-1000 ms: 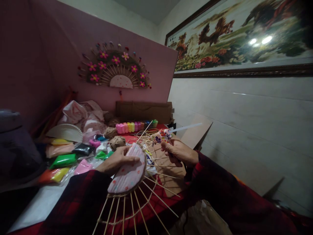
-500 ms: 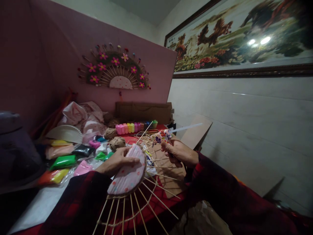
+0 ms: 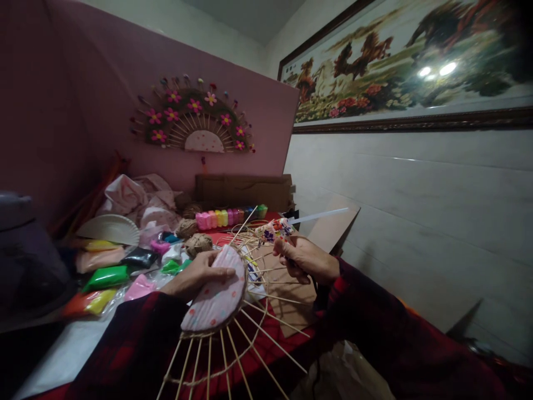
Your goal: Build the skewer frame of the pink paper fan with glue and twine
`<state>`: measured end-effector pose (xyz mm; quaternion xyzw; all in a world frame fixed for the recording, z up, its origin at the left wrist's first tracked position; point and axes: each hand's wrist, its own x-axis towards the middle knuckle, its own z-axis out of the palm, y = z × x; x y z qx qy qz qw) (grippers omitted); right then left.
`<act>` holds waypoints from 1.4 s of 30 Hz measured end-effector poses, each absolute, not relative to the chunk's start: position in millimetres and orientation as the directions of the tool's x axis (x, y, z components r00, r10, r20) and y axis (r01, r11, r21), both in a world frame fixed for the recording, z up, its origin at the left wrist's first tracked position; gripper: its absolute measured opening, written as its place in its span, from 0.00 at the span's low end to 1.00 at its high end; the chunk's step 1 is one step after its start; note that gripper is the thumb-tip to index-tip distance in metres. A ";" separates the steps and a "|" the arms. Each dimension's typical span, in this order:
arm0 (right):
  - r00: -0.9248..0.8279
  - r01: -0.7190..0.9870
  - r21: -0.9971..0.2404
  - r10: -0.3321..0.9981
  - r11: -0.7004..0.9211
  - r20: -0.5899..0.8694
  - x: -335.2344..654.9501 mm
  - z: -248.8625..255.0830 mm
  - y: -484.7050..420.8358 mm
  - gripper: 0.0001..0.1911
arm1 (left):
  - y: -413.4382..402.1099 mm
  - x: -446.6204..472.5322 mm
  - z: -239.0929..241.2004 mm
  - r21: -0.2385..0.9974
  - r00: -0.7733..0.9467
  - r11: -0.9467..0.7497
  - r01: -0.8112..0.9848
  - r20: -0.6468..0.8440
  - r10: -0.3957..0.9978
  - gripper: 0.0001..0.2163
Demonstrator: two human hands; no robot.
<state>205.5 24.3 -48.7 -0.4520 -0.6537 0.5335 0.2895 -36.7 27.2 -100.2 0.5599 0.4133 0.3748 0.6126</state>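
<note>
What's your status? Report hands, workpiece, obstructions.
Left fingers gripping pink half-disc. Right fingers around glue gun. Sticks jut between, possibly in the way.

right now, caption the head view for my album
Left hand holding a fabric-centred stick fan, right hand holding a flower-patterned glue gun near it.

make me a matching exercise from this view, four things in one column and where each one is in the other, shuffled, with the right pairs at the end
Things
1. cloth-covered half-disc
2. patterned tool
3. flowered fan
4. horse picture

Places
a. on the pale wall
b. in the right hand
c. in the left hand
d. against the pink panel

Pairs: 1-c, 2-b, 3-d, 4-a
</note>
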 end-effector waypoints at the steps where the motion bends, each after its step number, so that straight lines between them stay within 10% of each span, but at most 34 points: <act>1: -0.422 0.287 -0.958 0.901 0.023 -0.105 205.4 -48.7 24.9 0.29 | 26.9 -36.7 -99.6 0.996 0.377 0.094 0.006 -0.089 0.922 0.16; 42: -0.406 0.211 -0.975 0.902 -0.064 -0.147 203.6 -44.6 25.3 0.29 | 28.2 -39.5 -101.5 0.996 0.373 0.087 0.002 -0.082 0.924 0.14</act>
